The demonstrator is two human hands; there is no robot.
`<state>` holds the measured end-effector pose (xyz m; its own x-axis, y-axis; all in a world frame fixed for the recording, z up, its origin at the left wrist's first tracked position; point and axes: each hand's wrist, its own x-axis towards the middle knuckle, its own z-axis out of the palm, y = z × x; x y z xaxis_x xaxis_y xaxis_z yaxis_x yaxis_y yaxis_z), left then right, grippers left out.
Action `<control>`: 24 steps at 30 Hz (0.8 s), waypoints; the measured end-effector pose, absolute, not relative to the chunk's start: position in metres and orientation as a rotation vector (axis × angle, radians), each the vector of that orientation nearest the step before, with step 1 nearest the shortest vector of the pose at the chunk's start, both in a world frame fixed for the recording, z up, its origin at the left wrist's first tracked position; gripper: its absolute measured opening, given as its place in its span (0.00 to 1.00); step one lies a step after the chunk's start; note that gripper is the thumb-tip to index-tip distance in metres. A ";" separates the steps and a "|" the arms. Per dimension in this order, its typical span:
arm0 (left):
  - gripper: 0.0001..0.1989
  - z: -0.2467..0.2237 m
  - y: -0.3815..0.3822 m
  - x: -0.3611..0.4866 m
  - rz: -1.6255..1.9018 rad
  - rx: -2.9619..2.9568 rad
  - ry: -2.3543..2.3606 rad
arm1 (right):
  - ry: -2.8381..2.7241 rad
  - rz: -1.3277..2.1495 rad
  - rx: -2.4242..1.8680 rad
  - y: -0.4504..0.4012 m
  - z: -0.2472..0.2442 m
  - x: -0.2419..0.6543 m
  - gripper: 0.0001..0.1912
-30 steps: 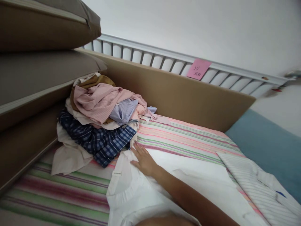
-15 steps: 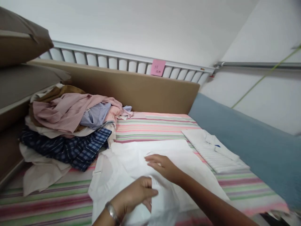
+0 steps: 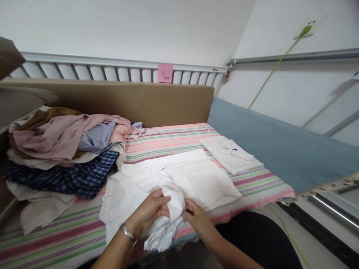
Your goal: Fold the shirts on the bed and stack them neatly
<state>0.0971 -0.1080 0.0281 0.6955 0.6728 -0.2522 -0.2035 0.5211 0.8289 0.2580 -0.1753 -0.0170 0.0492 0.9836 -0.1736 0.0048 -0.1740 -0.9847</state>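
A white shirt (image 3: 204, 179) lies spread on the striped cloth in front of me, its collar end toward the left. My left hand (image 3: 154, 209), with a silver bracelet on the wrist, pinches a bunched part of the shirt between thumb and fingers. Close by on the right, my right hand (image 3: 195, 215) grips the edge of the same bunched fabric. A crumpled, slightly bluish piece of cloth (image 3: 162, 235) hangs below both hands at the near edge. Whether it belongs to the shirt I cannot tell.
Left of the shirt is a heap of clothes (image 3: 56, 138), including pink and blue plaid pieces. A folded white striped shirt (image 3: 232, 155) lies at right on the striped cloth (image 3: 168, 140). Brown board (image 3: 134, 104) and blue panel (image 3: 266, 134) border the surface. A pink note (image 3: 165, 73) sticks to the radiator.
My right hand has come down from over the shirt to the bunched fabric beside my left hand. The view has turned to the right.
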 end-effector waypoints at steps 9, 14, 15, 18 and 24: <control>0.18 0.032 -0.029 0.031 0.714 1.746 1.245 | -0.931 1.675 -1.287 -0.121 0.014 0.302 0.15; 0.22 -0.017 0.014 0.010 0.536 2.187 1.704 | -0.768 1.491 -1.773 -0.105 0.007 0.344 0.18; 0.23 -0.024 0.015 0.010 0.445 2.210 1.738 | -0.809 1.342 -1.886 -0.106 0.008 0.350 0.18; 0.23 -0.038 0.014 0.009 0.377 2.240 1.769 | -1.031 0.897 -2.032 -0.112 0.015 0.359 0.20; 0.24 -0.056 0.018 -0.006 0.318 2.385 1.862 | -1.408 0.524 -2.133 -0.090 0.032 0.342 0.36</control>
<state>-0.0064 0.0178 -0.0565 0.2312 0.9674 0.1029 0.9467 -0.2481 0.2053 0.3424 -0.0897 0.0318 0.3826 0.9234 -0.0313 0.7197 -0.3191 -0.6166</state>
